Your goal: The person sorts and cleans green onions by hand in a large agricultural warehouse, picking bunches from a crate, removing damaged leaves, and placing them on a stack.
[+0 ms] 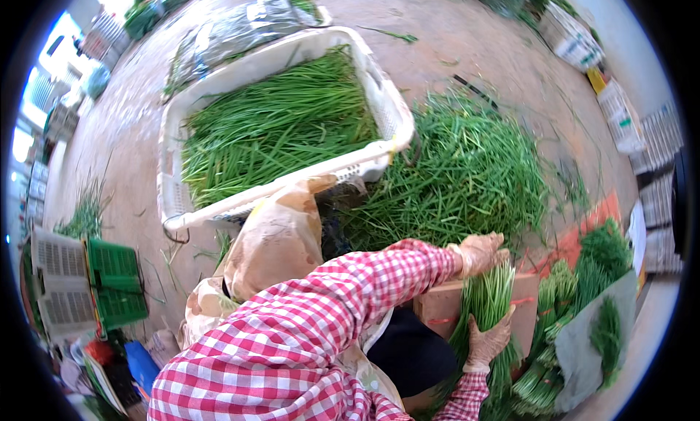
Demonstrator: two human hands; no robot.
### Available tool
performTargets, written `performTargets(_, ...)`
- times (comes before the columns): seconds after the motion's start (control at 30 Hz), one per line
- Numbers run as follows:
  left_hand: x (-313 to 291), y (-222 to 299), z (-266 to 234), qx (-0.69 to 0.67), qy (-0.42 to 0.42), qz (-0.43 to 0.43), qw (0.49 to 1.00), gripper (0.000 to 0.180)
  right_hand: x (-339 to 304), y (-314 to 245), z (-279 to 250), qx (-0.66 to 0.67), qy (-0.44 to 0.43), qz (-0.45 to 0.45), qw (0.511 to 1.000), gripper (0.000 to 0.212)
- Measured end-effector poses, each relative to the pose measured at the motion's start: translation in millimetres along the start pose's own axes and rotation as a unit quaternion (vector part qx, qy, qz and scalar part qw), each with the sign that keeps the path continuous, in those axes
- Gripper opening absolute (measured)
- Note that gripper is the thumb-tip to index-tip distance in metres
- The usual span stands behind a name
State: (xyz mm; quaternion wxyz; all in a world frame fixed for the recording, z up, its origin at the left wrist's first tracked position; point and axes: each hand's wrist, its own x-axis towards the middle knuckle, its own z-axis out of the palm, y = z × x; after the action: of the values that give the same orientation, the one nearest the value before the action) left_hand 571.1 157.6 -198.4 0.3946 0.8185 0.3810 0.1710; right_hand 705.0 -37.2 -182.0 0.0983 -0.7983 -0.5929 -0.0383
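Observation:
A bunch of chives (485, 298), long green leaves with pale cut ends, lies across a brown block-like stand (523, 319) at the lower right. My right hand (488, 344), in a thin translucent glove, is wrapped round the middle of the bunch. At the pale ends rests my left hand (479, 253), also gloved, with its fingers stretched out to the right and its palm against the tips. Red bands (522, 300) lie on the stand on either side of the bunch. The leafy ends hang down past my right wrist.
Loose chives form a large heap (467, 173) ahead of me. Left of it stands a white crate (168, 180) filled with chives. Tied bunches (539, 384) and a grey sheet (576, 355) lie at the right. Green and grey crates (117, 275) are at the left.

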Motion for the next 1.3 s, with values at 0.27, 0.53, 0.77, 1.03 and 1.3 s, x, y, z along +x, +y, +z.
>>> performTargets(0.27,-142.0,73.0,-94.7,-0.235,-0.045,0.214,0.947,0.029,-3.2,11.2,8.1,0.333,0.068,-0.007,0.941,0.102)
performTargets(0.53,-190.1,-3.4,-250.5,-0.143,0.015,0.151,0.978,0.041,17.6,-40.7,25.9,-0.154,0.057,0.080,0.983,0.097)
performTargets(0.77,-153.1,-217.9,-313.2,0.240,0.044,-0.236,0.941,0.054,19.7,-49.0,24.4,-0.179,0.055,0.092,0.978,0.095)
performTargets(1.03,-116.6,-330.9,-326.8,0.457,0.042,-0.306,0.834,0.112,10.4,-41.6,29.1,-0.194,0.056,0.092,0.975,0.095)
performTargets(1.3,-96.4,-334.0,-297.6,0.579,0.124,-0.254,0.764,0.042,11.7,-38.5,31.8,-0.212,0.069,0.069,0.972,0.093)
